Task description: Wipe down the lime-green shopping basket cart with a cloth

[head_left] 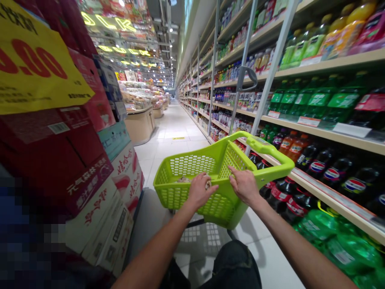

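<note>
A lime-green shopping cart (180, 196) stands in front of me, turned sideways, its handle at the right. My left hand (200, 189) is over the near rim, fingers curled and thumb out; a small pale-brown thing shows at its fingers, too small to name. Farther right, my right hand (244, 185) is closed at the same rim close to the handle end, with the index finger stretched toward the basket. Inside the basket lies a small brown-and-white item (184, 180), partly hidden by the rim.
At right, shelves (325, 132) hold several rows of drink bottles; green bottle packs (337, 237) stand low beside me. Stacked drink cartons (99, 200) rise at left under a yellow price sign (36, 60). A tiled aisle (174, 124) runs ahead past bulk-goods stands (140, 124).
</note>
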The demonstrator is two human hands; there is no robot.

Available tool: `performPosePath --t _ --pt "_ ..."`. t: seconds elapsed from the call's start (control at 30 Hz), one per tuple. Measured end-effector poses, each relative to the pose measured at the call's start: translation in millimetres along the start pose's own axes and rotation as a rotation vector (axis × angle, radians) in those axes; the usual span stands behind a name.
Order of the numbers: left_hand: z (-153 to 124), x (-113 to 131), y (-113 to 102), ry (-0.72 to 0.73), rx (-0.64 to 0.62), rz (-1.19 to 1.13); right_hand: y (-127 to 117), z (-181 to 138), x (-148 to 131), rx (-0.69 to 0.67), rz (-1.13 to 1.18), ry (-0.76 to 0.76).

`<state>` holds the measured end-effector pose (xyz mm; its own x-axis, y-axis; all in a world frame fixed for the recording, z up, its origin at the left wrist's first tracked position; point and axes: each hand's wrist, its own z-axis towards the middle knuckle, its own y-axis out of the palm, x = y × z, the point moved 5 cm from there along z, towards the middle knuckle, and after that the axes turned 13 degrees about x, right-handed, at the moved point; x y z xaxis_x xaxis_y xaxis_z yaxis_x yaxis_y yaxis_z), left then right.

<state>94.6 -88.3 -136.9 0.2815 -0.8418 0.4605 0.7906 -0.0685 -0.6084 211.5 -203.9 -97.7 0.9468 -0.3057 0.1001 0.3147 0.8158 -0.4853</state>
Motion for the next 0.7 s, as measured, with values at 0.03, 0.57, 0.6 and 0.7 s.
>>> performPosePath --t 0.03,0.57,0.6,0.7 --pt "3 2 5 -0.026 0.026 -0.018 0 -1 1 0.0 0.002 -0.004" --pt "-15 -17 8 0.209 0.118 0.057 -1 -12 -11 0.078 -0.007 -0.06" --pt "-17 -27 2 0.208 0.108 0.077 -2 -14 -9 0.079 -0.006 -0.079" --pt "-28 -82 -36 0.091 0.185 0.178 -3 -18 -4 0.108 -0.017 -0.069"
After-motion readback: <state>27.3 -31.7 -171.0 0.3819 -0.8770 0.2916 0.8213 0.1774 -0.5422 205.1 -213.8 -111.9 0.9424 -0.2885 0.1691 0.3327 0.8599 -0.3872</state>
